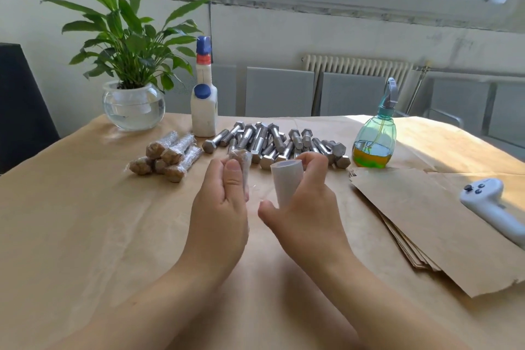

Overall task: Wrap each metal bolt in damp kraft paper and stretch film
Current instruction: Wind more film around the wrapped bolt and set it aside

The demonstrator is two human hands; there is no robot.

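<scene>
A: Where's the bolt (pixel 241 163) being worked?
B: Held upright in the left hand (pixel 220 207), above the bench (pixel 85 221), just in front of the bare bolts (pixel 272 142). It's already in kraft paper w/ some film over the top end. Fingers are curled round it, thumb pressed along its side.

A: And the film?
B: Film roll (pixel 285 182) is gripped by the right hand (pixel 305 207), fingers bent over the far end, thumb low & free. A thin strand of film seems to run between roll and bolt; too faint to be sure.

A: How should the step be done well?
B: Prob. tension should be kept on the film so it's laid tight, no slack. Bolt is best rotated in the left fingers while the roll is held close. Each turn should be overlapped, head & tip covered so the damp paper is sealed in. Film is then torn off & the tail pressed flat.

A: Then?
B: It can be laid w/ the wrapped pile (pixel 167 155), left of the bare ones. Paper sheets (pixel 420 221) and spray bottle (pixel 375 136) are at the right for the next one.
</scene>
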